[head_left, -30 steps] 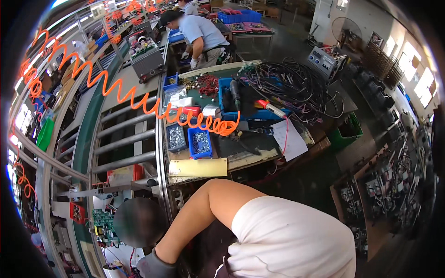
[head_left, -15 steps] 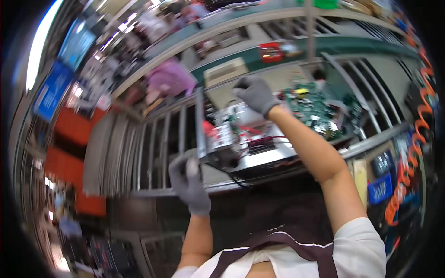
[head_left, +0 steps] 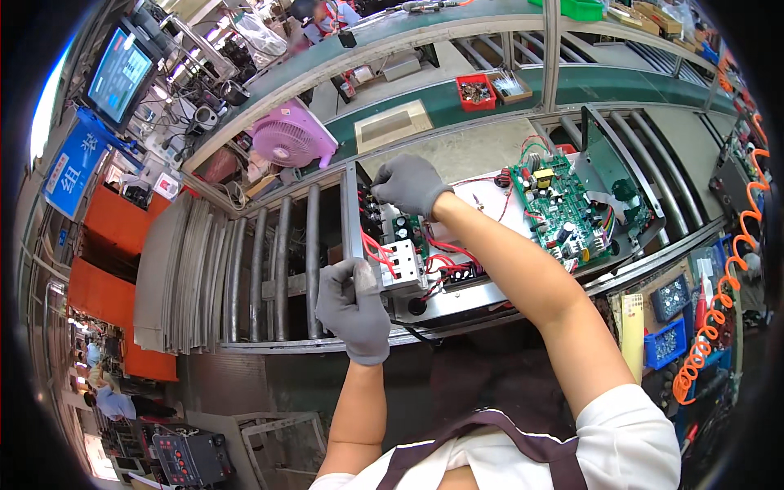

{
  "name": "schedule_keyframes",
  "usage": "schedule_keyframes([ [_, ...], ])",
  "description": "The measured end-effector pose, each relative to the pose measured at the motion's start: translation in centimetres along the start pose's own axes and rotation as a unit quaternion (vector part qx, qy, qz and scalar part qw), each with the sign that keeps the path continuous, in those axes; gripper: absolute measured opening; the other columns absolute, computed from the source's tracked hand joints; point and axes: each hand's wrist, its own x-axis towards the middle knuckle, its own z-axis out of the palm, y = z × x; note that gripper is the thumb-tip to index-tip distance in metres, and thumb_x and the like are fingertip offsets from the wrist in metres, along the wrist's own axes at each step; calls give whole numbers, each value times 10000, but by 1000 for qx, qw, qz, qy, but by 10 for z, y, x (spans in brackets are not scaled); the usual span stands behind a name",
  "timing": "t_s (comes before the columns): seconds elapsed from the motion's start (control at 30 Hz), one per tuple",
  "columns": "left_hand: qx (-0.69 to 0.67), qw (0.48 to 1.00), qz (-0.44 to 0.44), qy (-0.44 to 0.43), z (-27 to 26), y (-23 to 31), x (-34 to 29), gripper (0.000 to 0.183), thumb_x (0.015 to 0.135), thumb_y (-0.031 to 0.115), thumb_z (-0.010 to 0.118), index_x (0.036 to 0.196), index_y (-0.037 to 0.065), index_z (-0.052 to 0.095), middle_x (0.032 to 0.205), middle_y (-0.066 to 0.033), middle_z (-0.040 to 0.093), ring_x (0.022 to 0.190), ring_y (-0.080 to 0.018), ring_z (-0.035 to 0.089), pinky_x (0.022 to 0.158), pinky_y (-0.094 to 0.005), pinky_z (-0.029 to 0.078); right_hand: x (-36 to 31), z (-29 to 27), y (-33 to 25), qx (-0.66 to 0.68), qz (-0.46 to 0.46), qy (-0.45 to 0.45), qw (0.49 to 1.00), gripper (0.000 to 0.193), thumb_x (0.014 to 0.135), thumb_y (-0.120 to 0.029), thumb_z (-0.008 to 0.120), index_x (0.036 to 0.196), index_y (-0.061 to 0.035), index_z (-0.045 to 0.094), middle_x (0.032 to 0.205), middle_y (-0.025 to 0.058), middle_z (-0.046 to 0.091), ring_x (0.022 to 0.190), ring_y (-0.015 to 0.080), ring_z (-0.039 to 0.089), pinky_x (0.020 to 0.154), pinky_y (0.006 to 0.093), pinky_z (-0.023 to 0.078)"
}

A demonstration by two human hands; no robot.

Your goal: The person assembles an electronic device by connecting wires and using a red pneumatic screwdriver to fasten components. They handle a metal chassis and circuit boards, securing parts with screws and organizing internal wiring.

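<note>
Two grey-gloved hands work at the left end of an open metal case point(head_left: 469, 301), which lies across the roller conveyor point(head_left: 282, 269) in front of the person. The right hand point(head_left: 411, 185) reaches over its interior, fingers curled down beside the upright left end panel point(head_left: 354, 214); its fingertips are hidden, so I cannot tell what that grip has hold of. The left hand point(head_left: 353, 314) is at the front corner of the same panel, its grip partly closed; whether it pinches the edge or only rests there, I cannot tell.

Near it sits a white switch block point(head_left: 402, 265) with red wires point(head_left: 377, 255) running into it. A green circuit board point(head_left: 562, 214) fills much of the right half.

The case looks stiff and probably rather heavy, with thin edges that may feel sharp and smooth metal that could slip. Its rim and end panels seem the sound places to take hold. The board is likely fragile, best spared any pressure, while the wires look soft and apt to snag on fingers. The block seems firm enough to pinch by its sides.
</note>
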Motion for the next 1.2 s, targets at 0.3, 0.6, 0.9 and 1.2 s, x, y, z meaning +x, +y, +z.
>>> schedule_keyframes([
  [0.3, 36, 999, 4, -17, -9, 4, 0, 80, 905, 57, 553, 881, -19, 565, 821, -15, 546, 752, -68, 482, 691, -213, 405, 2, 7, 1, 115, 26, -13, 993, 289, 697, -311, 605, 840, -86, 719, 822, 166, 669, 805, 320, 645, 765, 393, 499],
  [0.6, 127, 977, 169, 36, 3, -21, 3, 30, 843, 40, 603, 861, 16, 603, 770, -38, 539, 690, -87, 495, 619, -223, 416, 9, 20, 23, 38, -146, 36, 988, 478, 719, -483, 640, 936, -61, 701, 882, 164, 678, 827, 322, 639, 755, 405, 496],
  [0.9, 1, 983, 155, -98, 73, -2, -19, 54, 850, 61, 603, 862, 9, 599, 771, -47, 541, 687, -98, 500, 619, -228, 426, 22, 22, 36, -76, -189, 135, 970, 456, 725, -454, 639, 948, -60, 689, 877, 165, 671, 829, 321, 634, 753, 404, 494],
  [1.2, -32, 985, 116, -124, 88, -2, -19, 82, 856, 82, 604, 864, 1, 594, 772, -56, 543, 684, -110, 505, 619, -234, 435, 25, 9, 53, -108, -178, 171, 963, 434, 731, -425, 637, 961, -60, 677, 872, 165, 665, 830, 321, 630, 751, 403, 492],
])
